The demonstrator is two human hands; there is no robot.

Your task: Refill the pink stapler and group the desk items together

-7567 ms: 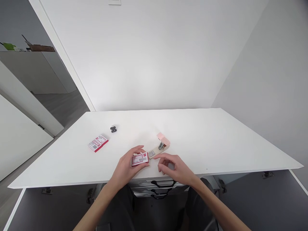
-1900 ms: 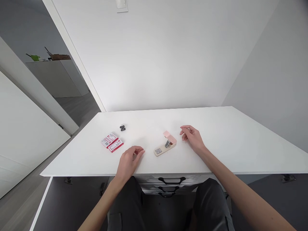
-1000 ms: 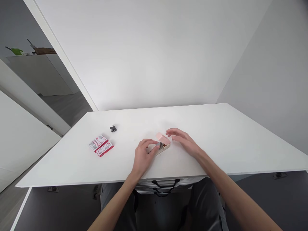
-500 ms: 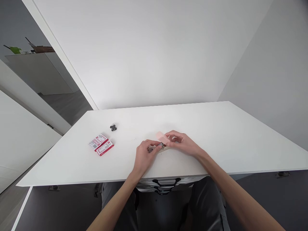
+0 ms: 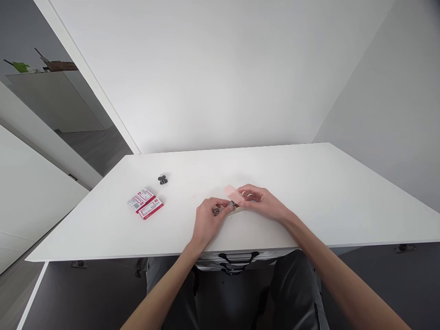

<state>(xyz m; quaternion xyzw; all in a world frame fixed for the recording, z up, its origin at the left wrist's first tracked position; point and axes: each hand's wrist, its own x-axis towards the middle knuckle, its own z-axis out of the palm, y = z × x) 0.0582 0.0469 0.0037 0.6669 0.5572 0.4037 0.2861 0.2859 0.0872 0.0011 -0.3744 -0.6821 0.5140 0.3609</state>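
At far left we see a white door (image 5: 32,192), cut off by the frame, and past it a grey cabinet (image 5: 44,98) bearing a green thing (image 5: 21,67) and a brown thing (image 5: 60,66), both too small to make out. On the smooth white table (image 5: 292,183) we find two flat, red and white boxes, the rear box (image 5: 140,199) touching the front box (image 5: 150,209); their print is too fine for us to read. Just beyond sits a small black piece (image 5: 162,179) whose kind we cannot tell. Then comes our left hand (image 5: 208,220), its lower fingers curled and partly hidden, a patterned metal plate (image 5: 215,212) showing under them; thumb and index press together on a grey metal piece (image 5: 231,205), loose or part of the stapler (image 5: 233,194), we cannot tell. The stapler lies between our hands near the table's front edge, flat pink lid raised, cream base mostly covered. Below, curved black handles (image 5: 238,258) tuck under the edge. Our right hand (image 5: 264,202) has thumb and fingertips clamped on the stapler's right end, hiding the hinge. Farther right, a plain grey wall (image 5: 385,101) and the table's cut-off corner
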